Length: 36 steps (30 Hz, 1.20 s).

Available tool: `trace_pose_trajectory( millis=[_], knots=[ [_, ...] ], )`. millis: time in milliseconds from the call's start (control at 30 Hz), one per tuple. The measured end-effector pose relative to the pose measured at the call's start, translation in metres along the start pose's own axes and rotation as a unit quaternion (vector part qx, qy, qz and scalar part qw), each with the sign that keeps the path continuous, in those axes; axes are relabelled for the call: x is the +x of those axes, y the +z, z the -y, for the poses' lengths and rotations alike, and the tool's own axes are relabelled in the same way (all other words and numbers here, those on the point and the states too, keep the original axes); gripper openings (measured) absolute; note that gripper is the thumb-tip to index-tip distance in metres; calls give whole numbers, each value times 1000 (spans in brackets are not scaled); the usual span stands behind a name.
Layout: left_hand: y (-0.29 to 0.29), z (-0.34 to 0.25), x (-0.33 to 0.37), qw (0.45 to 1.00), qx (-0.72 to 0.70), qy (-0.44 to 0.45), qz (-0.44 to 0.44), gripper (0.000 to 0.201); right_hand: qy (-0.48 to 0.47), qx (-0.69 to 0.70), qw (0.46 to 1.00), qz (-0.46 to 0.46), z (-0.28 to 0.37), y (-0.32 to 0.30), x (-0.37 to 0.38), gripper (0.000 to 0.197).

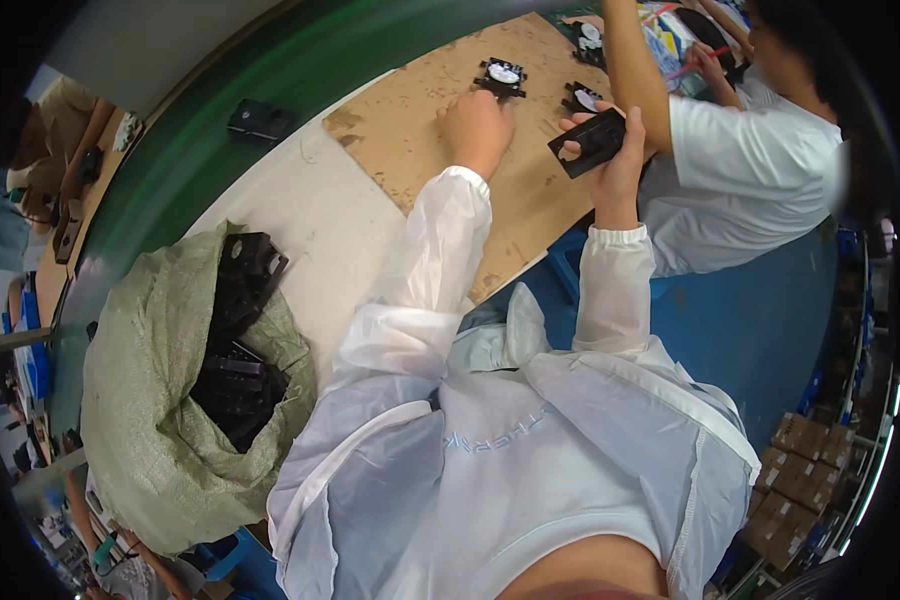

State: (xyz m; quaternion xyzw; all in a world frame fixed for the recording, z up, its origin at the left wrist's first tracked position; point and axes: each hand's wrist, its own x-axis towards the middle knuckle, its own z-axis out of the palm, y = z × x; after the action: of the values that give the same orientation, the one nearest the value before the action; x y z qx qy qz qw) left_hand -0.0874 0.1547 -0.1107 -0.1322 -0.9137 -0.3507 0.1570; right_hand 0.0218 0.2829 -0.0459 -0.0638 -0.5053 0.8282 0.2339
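My left hand (477, 132) is over the brown board, fingers curled, at the near edge of a small black plastic part with a white disc (502, 77). Its fingertips are mostly hidden, but they seem to pinch that part's edge. Raised above the board's right side, my right hand (622, 165) grips a black plastic housing (588, 143), roughly rectangular and tilted, with the fingers behind it and the thumb along its right side. Just beyond that housing lies another black part with a white disc (582, 99), partly covered by my fingers.
A woven sack (155, 400) full of black plastic housings (240, 385) stands at the left. One black housing (260, 120) lies on the green belt (180, 150). The brown board (400, 130) rests on a white tabletop (310, 200). A co-worker in white (750, 190) sits close at the right.
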Motion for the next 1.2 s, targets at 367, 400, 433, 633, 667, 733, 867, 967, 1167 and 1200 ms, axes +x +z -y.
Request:
trace_pose_trajectory(
  millis=[367, 400, 433, 633, 667, 733, 867, 967, 1167, 1200],
  knots=[
    [-16, -6, 10, 966, 79, 163, -184, 21, -10, -35, 999, -9, 2, -24, -18, 48],
    [-31, -1, 7, 949, 69, 200, -232, 20, -19, -55, 998, -10, -3, -24, -17, 48],
    [-43, 2, 4, 950, 79, 196, -232, 20, -12, -49, 999, -5, -8, -18, -17, 48],
    [-117, 11, -25, 918, -263, 133, -265, 16, 5, -25, 999, 43, -25, 34, -15, 46],
    [-132, 9, -31, 920, -261, 131, -262, 16, 8, -23, 999, 41, -28, 44, -16, 46],
    [-155, 5, -38, 852, -497, -21, -161, 20, -4, -51, 992, 115, -32, 62, -17, 55],
    [-173, 14, -44, 839, -522, -50, -146, 24, -22, -128, 977, 166, -30, 106, -29, 62],
    [-177, 16, -47, 834, -532, -59, -134, 26, -22, -163, 971, 172, -24, 130, -36, 64],
    [-182, 20, -52, 841, -522, -52, -129, 28, 0, -158, 971, 182, -21, 150, -40, 60],
    [-183, 21, -53, 844, -520, -50, -127, 28, 5, -146, 972, 183, -22, 150, -40, 57]
  ],
)
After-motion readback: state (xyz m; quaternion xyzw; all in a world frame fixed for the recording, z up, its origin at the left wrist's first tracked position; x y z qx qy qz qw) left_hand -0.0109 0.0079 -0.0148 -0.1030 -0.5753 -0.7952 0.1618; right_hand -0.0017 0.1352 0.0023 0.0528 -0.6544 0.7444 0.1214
